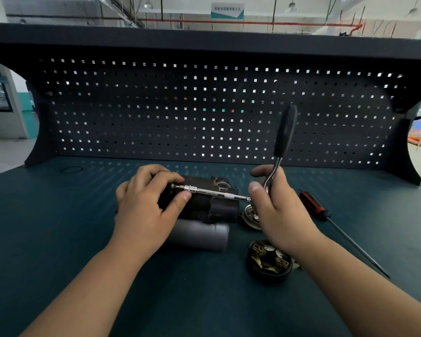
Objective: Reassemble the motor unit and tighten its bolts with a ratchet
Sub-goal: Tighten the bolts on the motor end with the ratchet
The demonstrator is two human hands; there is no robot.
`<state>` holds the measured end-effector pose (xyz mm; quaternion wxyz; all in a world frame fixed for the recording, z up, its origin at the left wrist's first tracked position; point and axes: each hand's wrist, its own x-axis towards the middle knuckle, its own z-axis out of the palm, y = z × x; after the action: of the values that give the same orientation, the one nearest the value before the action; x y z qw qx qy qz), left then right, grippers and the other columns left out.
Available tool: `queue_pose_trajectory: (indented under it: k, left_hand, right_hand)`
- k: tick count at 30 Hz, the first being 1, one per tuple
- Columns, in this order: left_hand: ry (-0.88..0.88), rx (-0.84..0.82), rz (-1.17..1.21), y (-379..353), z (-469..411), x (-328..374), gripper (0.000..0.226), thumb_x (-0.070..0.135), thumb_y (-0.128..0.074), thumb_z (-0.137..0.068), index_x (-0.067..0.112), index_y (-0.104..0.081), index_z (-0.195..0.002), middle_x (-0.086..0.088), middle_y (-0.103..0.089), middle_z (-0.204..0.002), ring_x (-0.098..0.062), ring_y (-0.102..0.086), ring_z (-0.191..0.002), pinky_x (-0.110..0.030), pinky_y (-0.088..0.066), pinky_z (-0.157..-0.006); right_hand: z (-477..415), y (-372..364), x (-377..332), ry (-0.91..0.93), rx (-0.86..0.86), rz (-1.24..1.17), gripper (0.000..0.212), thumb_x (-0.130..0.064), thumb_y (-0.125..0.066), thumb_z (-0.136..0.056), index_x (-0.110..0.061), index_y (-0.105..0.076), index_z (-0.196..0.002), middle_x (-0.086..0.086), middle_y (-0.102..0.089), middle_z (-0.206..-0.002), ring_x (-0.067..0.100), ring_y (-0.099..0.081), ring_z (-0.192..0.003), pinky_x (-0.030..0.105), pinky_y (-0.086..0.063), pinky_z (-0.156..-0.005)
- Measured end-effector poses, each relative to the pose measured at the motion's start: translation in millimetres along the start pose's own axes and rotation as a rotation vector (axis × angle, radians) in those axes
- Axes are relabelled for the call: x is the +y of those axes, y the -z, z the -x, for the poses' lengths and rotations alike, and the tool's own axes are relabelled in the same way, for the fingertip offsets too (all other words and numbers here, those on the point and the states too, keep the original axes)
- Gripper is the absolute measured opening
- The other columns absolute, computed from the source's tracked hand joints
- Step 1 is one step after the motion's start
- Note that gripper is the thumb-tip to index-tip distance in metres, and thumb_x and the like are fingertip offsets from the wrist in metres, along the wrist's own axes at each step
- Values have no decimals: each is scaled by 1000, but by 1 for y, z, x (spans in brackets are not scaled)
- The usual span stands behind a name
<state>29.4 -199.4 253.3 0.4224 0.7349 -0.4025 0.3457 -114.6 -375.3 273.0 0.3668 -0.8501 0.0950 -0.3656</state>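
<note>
Nearest: round black brush plate (269, 261) flat on the green bench (204, 300), at 4 o'clock from the motor. Grey cylinder (199, 235) lies on its side against the motor's near edge.

Left hand (148, 205): forearm comes in from 7 o'clock, fingers curled over the left end of the black motor (214, 205), thumb tip against the socket end of the extension bar (212, 192). Motor sits mid-bench, on its side.

Right hand (275, 210): forearm from 5 o'clock, fingers wrapped round the ratchet (286, 132) at its chrome neck just above the head, thumb and index sticking out to 9 o'clock. Black handle stands up toward 12–1 o'clock. Bar runs level from the ratchet head across the motor top toward 9 o'clock.

Shiny metal cap (249, 216) partly hidden under the right hand. Red-black screwdriver (312, 207) at 3 o'clock, tip toward 5. Rubber ring (72, 169) far at 10 o'clock. Pegboard (204, 113) behind.
</note>
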Motion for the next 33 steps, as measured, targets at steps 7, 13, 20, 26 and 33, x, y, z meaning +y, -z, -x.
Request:
queue_pose_trajectory:
  k: [7,13,20,26,33]
  left_hand:
    - [37,-39,-7,0,-2,0,23,52,-51,-80,38,-61,-94,22,-41,-108,-5,-43,-102,-8,-7,-97]
    - [32,-21,-12,0,-1,2,29,54,-48,-79,36,-59,-99,21,-41,-109,-3,-40,-103,-13,-11,-97]
    - [45,-20,-77,-3,-1,4,41,54,-46,-79,28,-54,-110,17,-39,-112,-14,-45,-110,-26,-14,-96]
    - [67,-46,-100,-3,-1,7,55,60,-50,-73,32,-47,-120,7,-45,-119,-13,-41,-112,-30,-16,-99]
    - [59,-40,-104,-2,0,5,52,57,-57,-73,30,-53,-118,8,-44,-119,-14,-41,-112,-26,-12,-99]
  right_hand:
    - [-10,3,-19,-417,-113,-444,25,-39,-47,-94,-19,-60,-98,-1,-46,-50,14,-37,-37,25,-37,-40]
    - [-14,-1,-11,-54,81,-22,43,-58,-32,-85,-22,-55,-85,-15,-48,-51,2,-42,-47,27,-35,-53]
    - [-17,-4,4,306,157,110,18,-40,-36,-90,-35,-41,-74,-14,-43,-48,4,-47,-51,27,-31,-49]
    - [-27,-3,-11,-335,32,-114,40,-49,-35,-96,-20,-54,-77,-10,-43,-42,12,-39,-40,25,-35,-47]
    - [-25,5,-18,-741,-289,-566,41,-53,-34,-98,-18,-47,-81,-2,-33,-44,11,-17,-30,16,-21,-34]
